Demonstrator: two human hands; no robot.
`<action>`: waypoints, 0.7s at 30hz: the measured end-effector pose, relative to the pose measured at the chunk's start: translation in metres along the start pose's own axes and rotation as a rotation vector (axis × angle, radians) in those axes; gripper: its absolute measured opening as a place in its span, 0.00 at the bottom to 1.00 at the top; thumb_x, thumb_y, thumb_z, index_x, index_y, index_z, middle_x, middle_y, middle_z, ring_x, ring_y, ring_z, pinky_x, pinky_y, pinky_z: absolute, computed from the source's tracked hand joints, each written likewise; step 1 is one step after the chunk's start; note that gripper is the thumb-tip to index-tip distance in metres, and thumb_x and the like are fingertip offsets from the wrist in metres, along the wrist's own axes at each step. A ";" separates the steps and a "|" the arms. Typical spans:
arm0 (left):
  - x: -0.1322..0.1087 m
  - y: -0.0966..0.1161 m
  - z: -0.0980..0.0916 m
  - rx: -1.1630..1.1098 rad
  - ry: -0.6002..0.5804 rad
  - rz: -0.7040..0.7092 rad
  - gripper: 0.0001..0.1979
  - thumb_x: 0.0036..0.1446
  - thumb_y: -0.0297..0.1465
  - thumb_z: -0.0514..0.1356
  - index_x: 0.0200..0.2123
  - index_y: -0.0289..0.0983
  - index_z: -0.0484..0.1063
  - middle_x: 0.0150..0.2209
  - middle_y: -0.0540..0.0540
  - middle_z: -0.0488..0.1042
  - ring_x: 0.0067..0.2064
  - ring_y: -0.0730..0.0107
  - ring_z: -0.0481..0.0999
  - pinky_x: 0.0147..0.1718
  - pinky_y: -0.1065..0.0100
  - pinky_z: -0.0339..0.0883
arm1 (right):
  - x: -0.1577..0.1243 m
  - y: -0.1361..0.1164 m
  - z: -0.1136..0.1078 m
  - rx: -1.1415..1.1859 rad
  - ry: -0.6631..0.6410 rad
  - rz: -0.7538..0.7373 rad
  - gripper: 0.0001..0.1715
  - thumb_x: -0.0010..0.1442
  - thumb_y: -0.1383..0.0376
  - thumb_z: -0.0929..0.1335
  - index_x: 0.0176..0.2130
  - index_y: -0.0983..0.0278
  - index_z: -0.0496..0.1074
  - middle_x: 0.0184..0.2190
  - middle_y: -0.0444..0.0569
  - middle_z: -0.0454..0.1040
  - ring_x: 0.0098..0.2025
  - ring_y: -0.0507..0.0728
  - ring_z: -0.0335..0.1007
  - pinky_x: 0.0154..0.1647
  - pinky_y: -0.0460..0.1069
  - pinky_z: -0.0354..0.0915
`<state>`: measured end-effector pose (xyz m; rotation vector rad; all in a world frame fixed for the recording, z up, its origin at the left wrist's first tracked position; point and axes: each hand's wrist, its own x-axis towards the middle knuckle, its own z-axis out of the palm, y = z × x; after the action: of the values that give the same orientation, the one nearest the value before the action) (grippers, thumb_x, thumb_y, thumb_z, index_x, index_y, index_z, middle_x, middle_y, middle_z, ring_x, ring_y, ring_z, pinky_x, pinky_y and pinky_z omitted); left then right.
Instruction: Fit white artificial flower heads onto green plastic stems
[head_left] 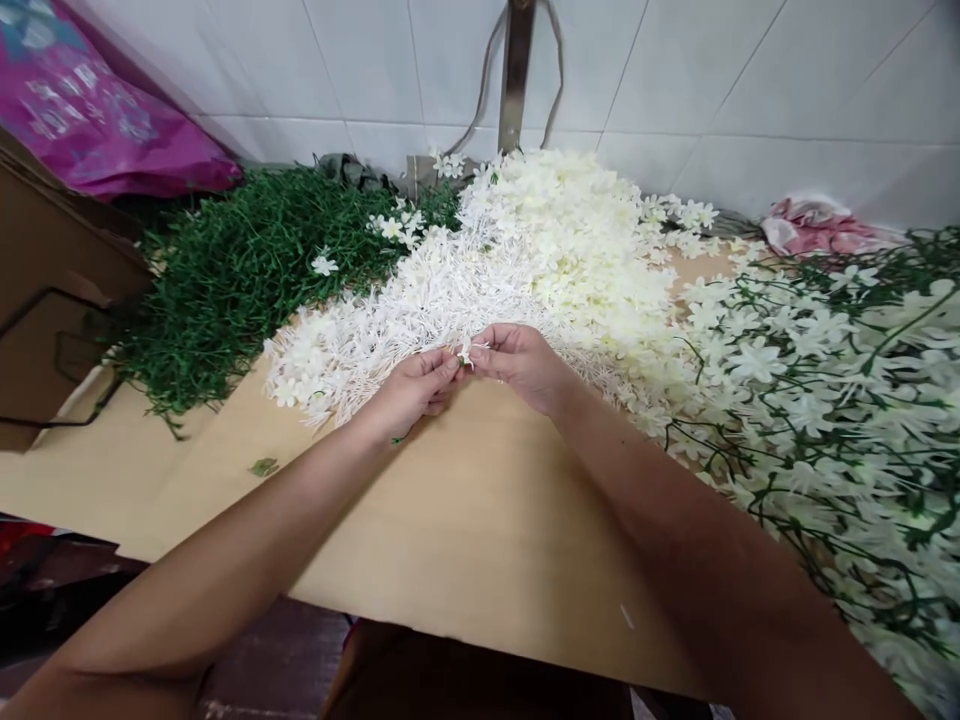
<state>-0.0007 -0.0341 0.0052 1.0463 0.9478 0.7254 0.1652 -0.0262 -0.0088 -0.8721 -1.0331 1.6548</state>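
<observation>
I face a wall (675, 70) of pale tiles, its thin joints dark, with an upright brown strip (516, 70) against it and a cord (559, 60) hanging on either side. Before me spreads the tan worktop (465, 530), softly shadowed; below its near edge I see dark, brownish floor (277, 650).

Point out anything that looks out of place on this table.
A white flower lies on the heap of green stems, away from the white pile. A green scrap and a thin white sliver lie alone on the table, like strays.
</observation>
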 end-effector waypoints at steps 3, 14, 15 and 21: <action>0.003 0.001 -0.002 -0.027 0.026 -0.010 0.22 0.40 0.41 0.73 0.24 0.33 0.66 0.16 0.58 0.55 0.17 0.86 0.49 0.16 0.80 0.40 | 0.000 0.006 -0.004 0.089 -0.053 0.034 0.22 0.36 0.57 0.81 0.25 0.65 0.72 0.23 0.42 0.77 0.28 0.50 0.75 0.37 0.49 0.72; 0.006 0.006 -0.001 -0.025 0.099 -0.100 0.15 0.59 0.32 0.61 0.22 0.33 0.65 0.13 0.58 0.53 0.15 0.85 0.47 0.14 0.80 0.40 | -0.001 0.004 -0.007 0.098 -0.034 0.047 0.18 0.39 0.60 0.81 0.24 0.65 0.74 0.23 0.40 0.76 0.30 0.51 0.77 0.50 0.56 0.74; 0.006 0.007 0.000 -0.023 0.100 -0.105 0.15 0.61 0.31 0.60 0.22 0.33 0.65 0.13 0.58 0.53 0.15 0.85 0.47 0.14 0.80 0.40 | -0.001 0.004 -0.007 0.092 -0.029 0.042 0.18 0.39 0.60 0.81 0.24 0.65 0.74 0.23 0.40 0.76 0.30 0.50 0.77 0.50 0.57 0.74; 0.006 0.011 0.002 -0.005 0.121 -0.136 0.15 0.63 0.28 0.56 0.23 0.34 0.64 0.13 0.59 0.50 0.15 0.85 0.45 0.14 0.79 0.39 | -0.002 0.004 -0.007 0.055 -0.025 0.032 0.18 0.39 0.59 0.81 0.24 0.65 0.73 0.24 0.41 0.76 0.29 0.50 0.76 0.48 0.56 0.75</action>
<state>0.0030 -0.0260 0.0140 0.9312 1.1098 0.6832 0.1700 -0.0271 -0.0154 -0.8374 -0.9908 1.7171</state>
